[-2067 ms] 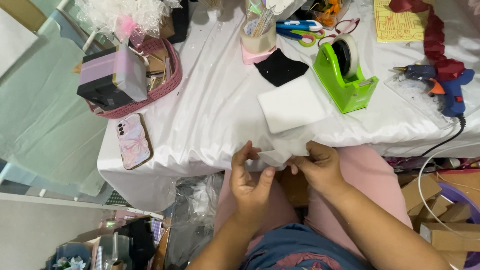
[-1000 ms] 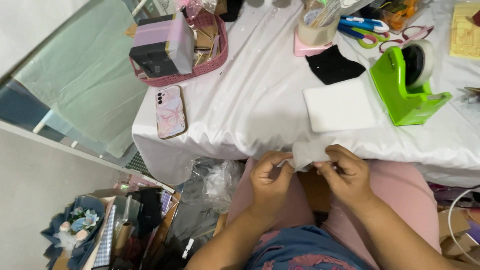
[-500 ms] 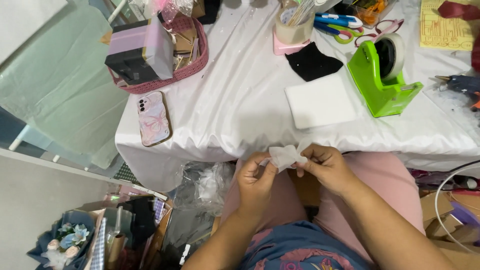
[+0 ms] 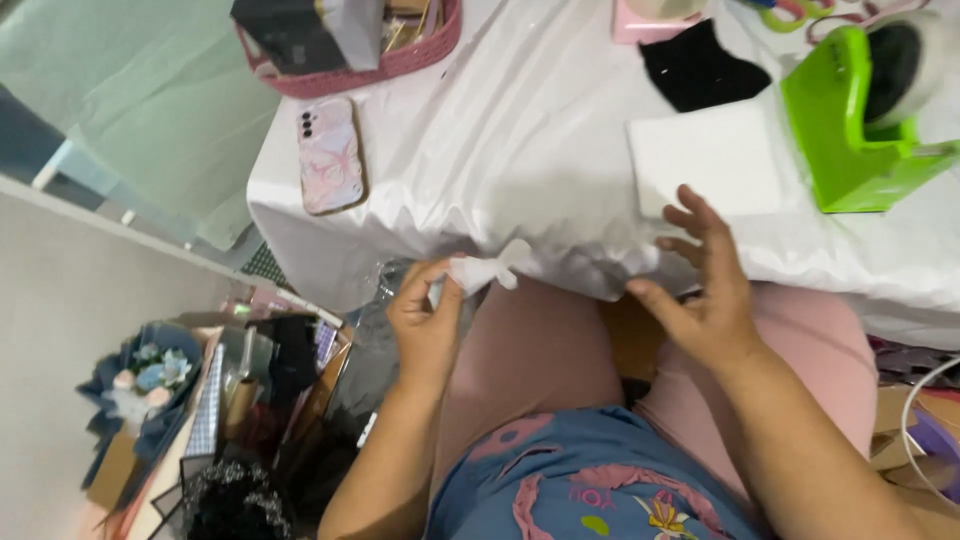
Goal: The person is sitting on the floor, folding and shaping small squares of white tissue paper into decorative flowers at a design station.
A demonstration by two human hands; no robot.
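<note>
My left hand (image 4: 428, 318) pinches a small crumpled white piece (image 4: 484, 270), paper or fabric, just below the table's front edge. My right hand (image 4: 703, 285) hovers with fingers spread and nothing in it, close to the white cloth's hanging edge (image 4: 560, 262) and below a white square pad (image 4: 712, 160). Both hands are above my lap in pink trousers.
On the white-covered table lie a pink marbled phone (image 4: 331, 155), a pink basket (image 4: 350, 45) of boxes, a black cloth piece (image 4: 700, 68) and a green tape dispenser (image 4: 850, 125). Clutter and a blue flower bouquet (image 4: 140, 380) sit on the floor at left.
My right hand has let go of the white piece and opened, moving right. My left hand keeps the piece and has shifted left. The view has dropped closer to the table edge.
</note>
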